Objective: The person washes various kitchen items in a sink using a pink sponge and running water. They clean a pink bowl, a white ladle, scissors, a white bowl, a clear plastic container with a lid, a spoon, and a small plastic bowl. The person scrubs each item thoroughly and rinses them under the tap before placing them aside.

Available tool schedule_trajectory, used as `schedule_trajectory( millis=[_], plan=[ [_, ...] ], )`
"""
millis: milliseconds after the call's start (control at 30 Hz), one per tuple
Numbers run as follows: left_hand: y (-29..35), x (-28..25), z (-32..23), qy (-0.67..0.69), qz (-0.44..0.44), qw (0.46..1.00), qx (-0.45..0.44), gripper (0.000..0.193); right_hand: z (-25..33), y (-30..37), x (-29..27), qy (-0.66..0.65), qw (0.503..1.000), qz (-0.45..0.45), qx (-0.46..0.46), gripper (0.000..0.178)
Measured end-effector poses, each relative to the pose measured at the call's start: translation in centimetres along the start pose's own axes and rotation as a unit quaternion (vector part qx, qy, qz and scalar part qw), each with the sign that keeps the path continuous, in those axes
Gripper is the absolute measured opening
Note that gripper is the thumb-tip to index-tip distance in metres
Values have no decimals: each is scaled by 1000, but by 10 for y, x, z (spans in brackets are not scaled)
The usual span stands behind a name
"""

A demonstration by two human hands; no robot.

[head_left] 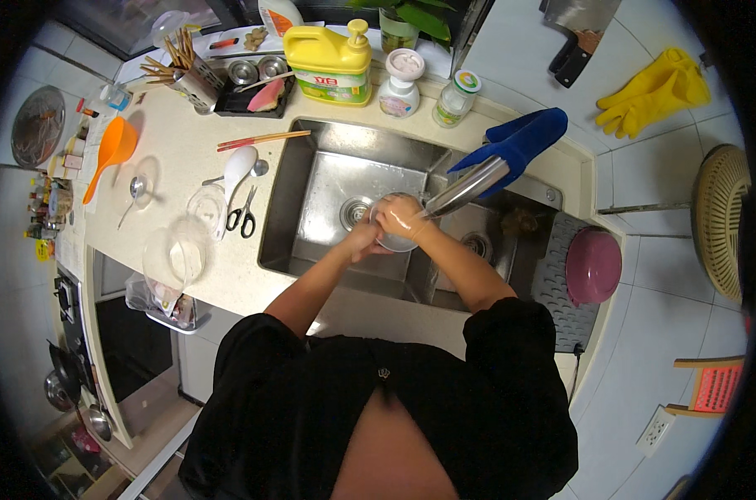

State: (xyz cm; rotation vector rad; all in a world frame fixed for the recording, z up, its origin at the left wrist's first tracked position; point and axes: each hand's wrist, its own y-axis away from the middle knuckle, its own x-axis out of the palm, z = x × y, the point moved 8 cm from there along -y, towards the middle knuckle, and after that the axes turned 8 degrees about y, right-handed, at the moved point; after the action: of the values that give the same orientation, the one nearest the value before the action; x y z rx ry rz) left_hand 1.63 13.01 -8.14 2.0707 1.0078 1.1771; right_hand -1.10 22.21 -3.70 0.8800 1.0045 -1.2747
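Over the double sink (311,243), a clear round bowl (400,245) is in both my hands. My left hand (362,241) grips its left side with curled fingers. My right hand (400,215) looks wet and is closed over the bowl's upper edge; its fingertips are partly hidden. Just right of that hand is the end of the metal faucet (470,188). A blue cover or mitt (520,148) hangs over the faucet's upper part.
On the left counter are scissors (242,218), a white spoon (240,169), chopsticks (264,141), clear containers (176,254) and an orange ladle (115,148). Behind the sink stand a yellow detergent jug (328,67) and a glass jar (456,100). A pink bowl (593,265) sits right.
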Motion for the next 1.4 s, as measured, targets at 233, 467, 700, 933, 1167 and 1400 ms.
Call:
schedule_trajectory(
  millis=[233,467,700,933,1167,1400],
  plan=[
    [-31,-3,-7,137,49,988,54,51,-43,19,88,-218,904,15,367,26],
    [-40,-35,-3,90,-102,977,161,47,-14,27,58,22,968,224,111,20],
    [-2,-2,-32,-317,-101,831,446,65,-20,45,80,-731,540,-106,403,31],
    [24,55,-66,-548,-61,681,482,30,-27,72,79,-737,574,-110,338,26],
    [-61,7,-37,-65,138,983,-106,50,-2,89,8,-784,565,-45,253,27],
    [5,3,-48,141,239,961,15,37,-32,84,41,-903,353,-65,235,28]
  ],
)
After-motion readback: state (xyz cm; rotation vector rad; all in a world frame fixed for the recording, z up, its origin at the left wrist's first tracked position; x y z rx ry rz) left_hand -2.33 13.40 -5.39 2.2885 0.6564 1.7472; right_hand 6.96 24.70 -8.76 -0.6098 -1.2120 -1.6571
